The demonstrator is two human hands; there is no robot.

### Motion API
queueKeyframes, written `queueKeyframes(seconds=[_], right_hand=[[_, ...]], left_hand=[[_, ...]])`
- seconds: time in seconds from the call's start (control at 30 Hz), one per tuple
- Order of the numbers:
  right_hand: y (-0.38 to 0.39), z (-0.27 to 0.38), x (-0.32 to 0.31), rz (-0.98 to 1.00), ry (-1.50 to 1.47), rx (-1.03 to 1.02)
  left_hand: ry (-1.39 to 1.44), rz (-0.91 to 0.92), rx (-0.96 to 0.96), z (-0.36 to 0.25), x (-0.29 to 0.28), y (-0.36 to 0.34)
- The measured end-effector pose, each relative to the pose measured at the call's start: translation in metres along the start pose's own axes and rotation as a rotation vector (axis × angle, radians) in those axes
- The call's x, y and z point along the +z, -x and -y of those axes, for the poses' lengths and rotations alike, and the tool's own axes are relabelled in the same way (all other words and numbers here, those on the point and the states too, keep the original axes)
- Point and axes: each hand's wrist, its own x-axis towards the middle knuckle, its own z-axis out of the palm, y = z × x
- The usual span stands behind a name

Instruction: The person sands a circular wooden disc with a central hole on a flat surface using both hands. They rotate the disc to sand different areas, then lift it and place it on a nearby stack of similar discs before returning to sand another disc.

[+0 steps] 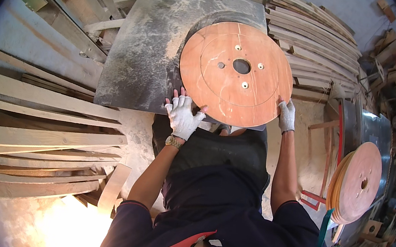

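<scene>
A round reddish-brown plywood disc (237,73) with a centre hole and several small holes lies flat on a dusty dark metal table (142,51). My left hand (182,114), in a white fingerless glove, rests spread at the disc's near-left edge, fingers on the table beside the rim. My right hand (286,115), also gloved, touches the disc's near-right edge. A wristwatch sits on my left wrist.
Curved wooden slats (39,147) are stacked on the floor at left, and more slats (313,44) pile up behind the table at right. A stack of similar round discs (358,182) stands on edge at right, near scrap wood.
</scene>
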Motion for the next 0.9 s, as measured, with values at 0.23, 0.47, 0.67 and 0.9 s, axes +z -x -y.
queueKeyframes(seconds=[0.23,0.47,0.67,0.9], right_hand=[[0.012,0.002,-0.004,0.012,-0.007,0.014],[0.024,-0.001,-0.008,-0.006,0.006,0.002],[0.031,0.002,-0.009,0.007,-0.008,0.038],[0.032,-0.004,-0.014,0.018,-0.012,0.016]], left_hand=[[0.005,0.053,-0.023,-0.002,-0.003,0.026],[0.028,0.038,0.037,-0.009,-0.021,0.043],[0.092,-0.060,-0.126,0.010,-0.028,-0.009],[-0.018,-0.020,-0.126,0.034,0.018,-0.037]])
